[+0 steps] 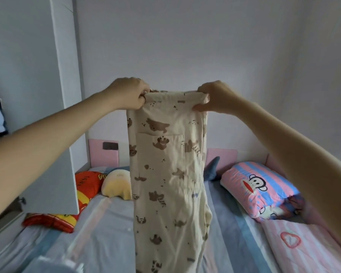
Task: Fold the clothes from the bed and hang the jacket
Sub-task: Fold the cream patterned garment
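Observation:
I hold up a cream pair of pyjama trousers (167, 174) printed with brown bears, folded lengthwise and hanging straight down over the bed (110, 233). A patch pocket faces me near the top. My left hand (129, 93) pinches the left end of the waistband. My right hand (213, 97) grips the right end at the same height. The lower end of the trousers runs out of the bottom of the view. No jacket shows clearly.
An open white wardrobe door (55, 115) stands at the left, close to my left arm. On the striped bed lie a red cushion (82, 196), a yellow plush (116, 184), a blue shark toy (212, 170), a pink-and-blue monkey pillow (262, 188) and a pink quilt (303, 245).

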Available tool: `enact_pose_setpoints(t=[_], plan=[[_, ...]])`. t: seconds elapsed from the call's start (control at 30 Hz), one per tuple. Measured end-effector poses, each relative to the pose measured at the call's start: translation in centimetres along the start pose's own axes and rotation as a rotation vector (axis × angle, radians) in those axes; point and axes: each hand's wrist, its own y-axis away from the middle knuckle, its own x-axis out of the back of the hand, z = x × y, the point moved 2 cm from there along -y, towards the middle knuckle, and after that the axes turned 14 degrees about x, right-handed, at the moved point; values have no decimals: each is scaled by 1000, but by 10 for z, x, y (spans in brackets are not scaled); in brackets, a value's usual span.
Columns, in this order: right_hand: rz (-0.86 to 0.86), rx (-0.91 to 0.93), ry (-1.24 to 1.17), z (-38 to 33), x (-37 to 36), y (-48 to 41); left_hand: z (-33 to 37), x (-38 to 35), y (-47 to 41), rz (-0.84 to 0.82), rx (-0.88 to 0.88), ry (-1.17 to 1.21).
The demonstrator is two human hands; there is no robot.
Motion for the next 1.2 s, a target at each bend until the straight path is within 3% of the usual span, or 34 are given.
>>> enact_pose_setpoints(t=[0.17, 0.27, 0.47, 0.57, 0.63, 0.7, 0.8, 0.9, 1.0, 1.2], plan=[[145, -47, -156, 5, 6, -4, 3, -2, -3, 151, -3, 127], [92, -47, -243, 6, 7, 2, 10, 0, 0, 114, 5, 148], [210, -84, -865, -8, 21, 25, 25, 15, 31, 369, -199, 452], [231, -110, -1068, -6, 28, 20, 30, 30, 18, 323, -264, 633], [205, -143, -1126, 5, 25, 12, 28, 32, 7, 239, -259, 576], [78, -164, -984, 26, 15, 4, 21, 16, -11, 71, -195, 399], [-185, -139, -571, 61, -23, -5, 14, -32, -32, -235, -121, 119], [-261, -144, -207, 96, -87, -18, 16, -95, -58, -345, -99, -7], [-191, -283, -37, 117, -118, -30, 20, -137, -92, -294, -55, -89], [274, -436, 21, 159, -92, -79, 38, -126, -173, 5, 53, -208]])
